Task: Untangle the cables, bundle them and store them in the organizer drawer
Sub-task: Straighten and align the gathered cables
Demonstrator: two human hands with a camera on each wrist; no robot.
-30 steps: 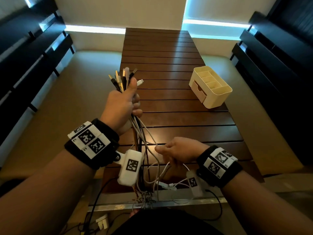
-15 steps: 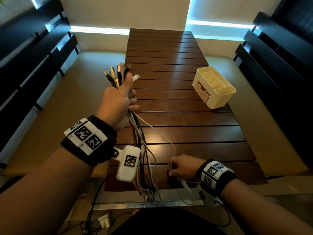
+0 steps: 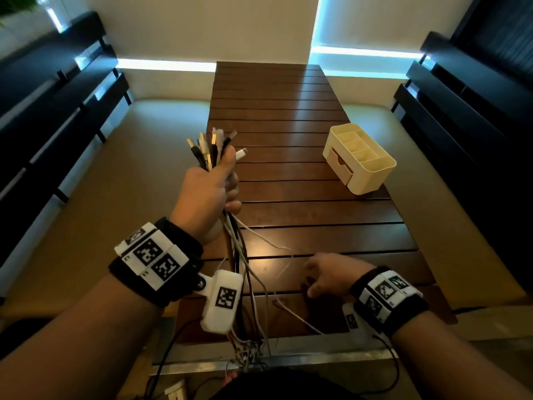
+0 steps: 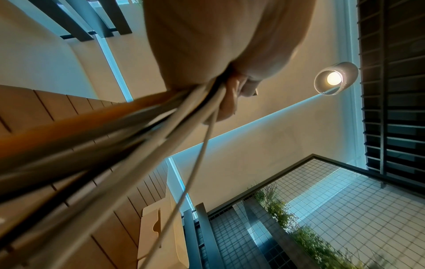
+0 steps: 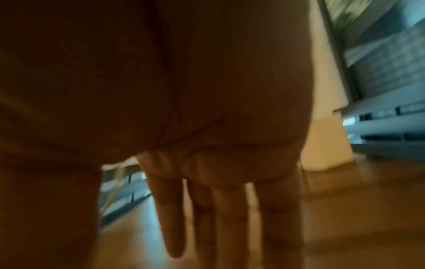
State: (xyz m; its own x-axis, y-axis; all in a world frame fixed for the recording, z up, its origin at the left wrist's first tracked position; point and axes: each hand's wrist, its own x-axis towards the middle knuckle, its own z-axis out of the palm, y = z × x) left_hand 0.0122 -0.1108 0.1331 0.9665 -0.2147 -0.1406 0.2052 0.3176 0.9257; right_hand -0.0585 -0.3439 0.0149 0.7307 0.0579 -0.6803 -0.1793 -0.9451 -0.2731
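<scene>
Slatted wooden table (image 3: 288, 116) under my hands. Cream organizer (image 3: 360, 160) on table's far right part, its drawer (image 3: 339, 164) closed, facing toward me and left. My left hand (image 3: 206, 197) raised over table's left edge, fist tight round cables (image 3: 239, 255); plug ends fan above my thumb, loose lengths hang past table's near edge. My right hand (image 3: 331, 274) low over table's near right, fingers (image 5: 171, 209) straight and spread, holding nothing; thin white strand just beside it.
</scene>
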